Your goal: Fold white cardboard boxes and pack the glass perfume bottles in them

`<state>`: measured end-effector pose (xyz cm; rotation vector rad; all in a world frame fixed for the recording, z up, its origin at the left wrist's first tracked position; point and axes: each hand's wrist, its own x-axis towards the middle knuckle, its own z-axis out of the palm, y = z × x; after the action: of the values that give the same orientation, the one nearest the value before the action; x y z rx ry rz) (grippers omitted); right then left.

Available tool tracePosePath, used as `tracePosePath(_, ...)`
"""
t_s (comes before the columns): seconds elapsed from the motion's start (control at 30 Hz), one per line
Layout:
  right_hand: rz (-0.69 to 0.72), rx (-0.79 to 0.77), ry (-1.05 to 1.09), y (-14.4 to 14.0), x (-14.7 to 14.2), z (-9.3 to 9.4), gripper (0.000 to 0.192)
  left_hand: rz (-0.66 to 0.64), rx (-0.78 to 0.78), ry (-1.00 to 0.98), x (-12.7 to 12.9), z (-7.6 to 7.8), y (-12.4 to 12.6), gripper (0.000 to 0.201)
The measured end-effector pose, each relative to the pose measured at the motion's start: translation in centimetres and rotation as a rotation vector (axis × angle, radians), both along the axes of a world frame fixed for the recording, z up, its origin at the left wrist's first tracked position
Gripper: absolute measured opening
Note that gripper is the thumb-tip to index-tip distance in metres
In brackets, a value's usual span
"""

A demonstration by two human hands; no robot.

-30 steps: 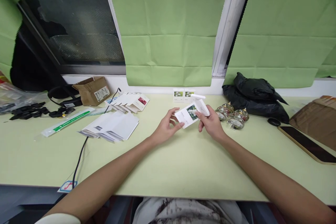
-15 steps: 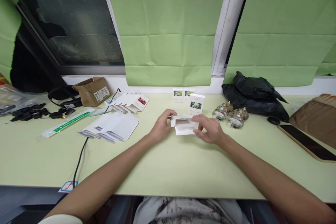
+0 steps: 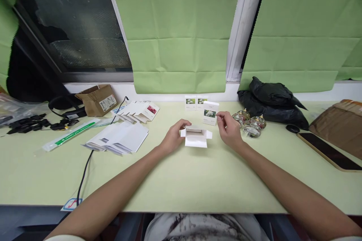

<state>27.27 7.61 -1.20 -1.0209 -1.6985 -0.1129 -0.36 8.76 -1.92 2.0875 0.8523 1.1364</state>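
White open-flapped cardboard box (image 3: 195,138) lies mid-table; my left hand (image 3: 174,138) grips its left end, right hand (image 3: 229,130) off it w/ fingers loosely curled, near upright white flower-print box (image 3: 210,113).

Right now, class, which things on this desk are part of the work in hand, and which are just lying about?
In hand:
left hand on the open white box
right hand beside the upright flower box
flat box blanks
glass jars

Lying about:
cardboard carton
black bag
phone
black cable
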Motion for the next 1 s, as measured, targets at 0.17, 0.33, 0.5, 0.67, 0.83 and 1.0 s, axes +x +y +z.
tracePosePath(0.17, 0.039, 0.01, -0.052, 0.1, 0.2, -0.2, 0.016, -0.024, -0.032, 0.0, 0.1, 0.2, -0.2, 0.036)
tracePosePath(0.33, 0.135, 0.014, -0.113, -0.2, 0.2, -0.4, 0.015, 0.006, -0.081, -0.055, 0.3, -0.2, -0.3, 0.033)
tracePosePath(0.5, 0.232, 0.002, -0.208, -0.5, 0.1, -0.4, 0.019, 0.005, -0.086, -0.096, 0.4, -0.2, -0.3, 0.032)
tracePosePath(0.67, 0.273, -0.09, -0.274, -0.8, 0.0, -0.2, 0.024, -0.003, -0.074, -0.118, 0.5, 0.1, -0.5, 0.03)
tracePosePath(0.83, 0.314, -0.279, -0.257, -1.2, -0.5, 0.1, 0.023, 0.01, -0.061, -0.095, 0.5, 0.2, -0.6, 0.034)
tracePosePath(1.0, 0.445, -0.521, -0.011, -1.1, -1.4, -0.3, 0.022, 0.001, -0.05, -0.098, 0.3, 0.0, -0.3, 0.033)
